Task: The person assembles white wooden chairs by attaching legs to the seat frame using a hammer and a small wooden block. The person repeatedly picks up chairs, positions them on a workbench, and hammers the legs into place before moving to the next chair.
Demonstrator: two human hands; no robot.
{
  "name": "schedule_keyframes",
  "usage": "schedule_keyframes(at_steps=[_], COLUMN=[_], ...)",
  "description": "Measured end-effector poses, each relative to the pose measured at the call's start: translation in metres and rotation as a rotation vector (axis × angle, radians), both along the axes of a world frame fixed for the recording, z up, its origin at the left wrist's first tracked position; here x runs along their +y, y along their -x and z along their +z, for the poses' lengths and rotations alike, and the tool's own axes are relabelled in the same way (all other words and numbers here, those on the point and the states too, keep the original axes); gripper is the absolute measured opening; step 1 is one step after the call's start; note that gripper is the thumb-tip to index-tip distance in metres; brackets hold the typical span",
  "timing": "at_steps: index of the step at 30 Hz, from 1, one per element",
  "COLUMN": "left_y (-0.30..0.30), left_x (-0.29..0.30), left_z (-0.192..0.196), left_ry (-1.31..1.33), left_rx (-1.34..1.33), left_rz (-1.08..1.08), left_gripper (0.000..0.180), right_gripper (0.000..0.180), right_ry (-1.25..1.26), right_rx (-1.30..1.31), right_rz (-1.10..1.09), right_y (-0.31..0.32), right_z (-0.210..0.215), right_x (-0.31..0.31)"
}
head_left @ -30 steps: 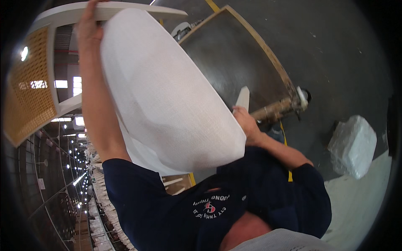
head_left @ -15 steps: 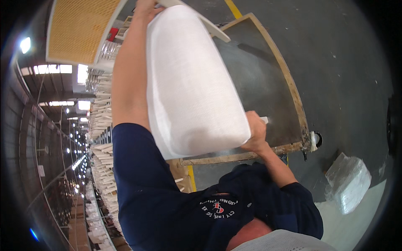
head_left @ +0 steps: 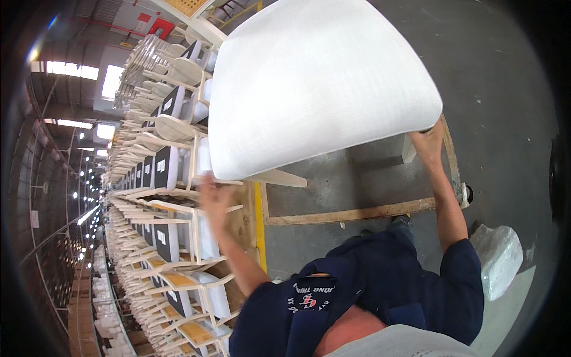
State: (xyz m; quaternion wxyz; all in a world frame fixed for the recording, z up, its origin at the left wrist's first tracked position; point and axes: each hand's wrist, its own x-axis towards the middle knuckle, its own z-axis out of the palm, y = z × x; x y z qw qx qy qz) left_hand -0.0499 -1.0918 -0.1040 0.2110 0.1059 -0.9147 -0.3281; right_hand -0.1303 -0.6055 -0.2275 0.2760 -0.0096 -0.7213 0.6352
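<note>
Indoors, over a wood-framed platform [head_left: 357, 212] near chair rows [head_left: 162, 238], the right hand [head_left: 427, 144] clamps a white-padded chair [head_left: 324, 89], left hand [head_left: 216, 204] finger-state too blurred to tell.

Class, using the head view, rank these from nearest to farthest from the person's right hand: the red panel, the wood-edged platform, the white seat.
1. White seat: right at the right hand, which grips its lower right corner.
2. Wood-edged platform: below the seat and hand.
3. Red panel: upper left, far in the background.
</note>
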Motion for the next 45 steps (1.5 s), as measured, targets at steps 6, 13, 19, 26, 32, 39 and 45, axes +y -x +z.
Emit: schedule_keyframes(at_steps=[6,13,19,26,32,39,45], left_y=[0.075,0.102,0.092,0.094,0.094,0.094,0.097], left_x=[0.048,0.094,0.097,0.090,0.096,0.096,0.085], left_z=[-0.102,-0.097,-0.106,-0.103,-0.098,-0.109,-0.106], left_ry=[-0.494,-0.279,-0.423,-0.491,-0.648,-0.484,-0.379], left_rx=[0.467,0.731,0.644,0.501,0.478,0.514,0.525], left_rz=[-0.099,-0.138,-0.241,-0.255,-0.230,-0.272,-0.204], left_gripper=[0.055,0.049,0.037,0.033,0.034,0.037,0.031], right_gripper=[0.034,0.041,0.036,0.037,0.033,0.031,0.033], right_ry=[-0.179,-0.132,-0.009,0.006,0.003,-0.073,-0.003], right_rx=[0.069,-0.018,-0.040,0.027,0.015,0.029,0.008], right_rz=[-0.212,-0.173,-0.098,-0.052,-0.076,-0.023,-0.009], right_y=[-0.004,0.012,0.033,0.020,0.017,0.009,0.011], right_z=[0.005,0.000,-0.030,-0.012,0.000,0.000,0.003], right_x=[-0.013,0.035,0.078,0.048,0.038,0.043,0.036])
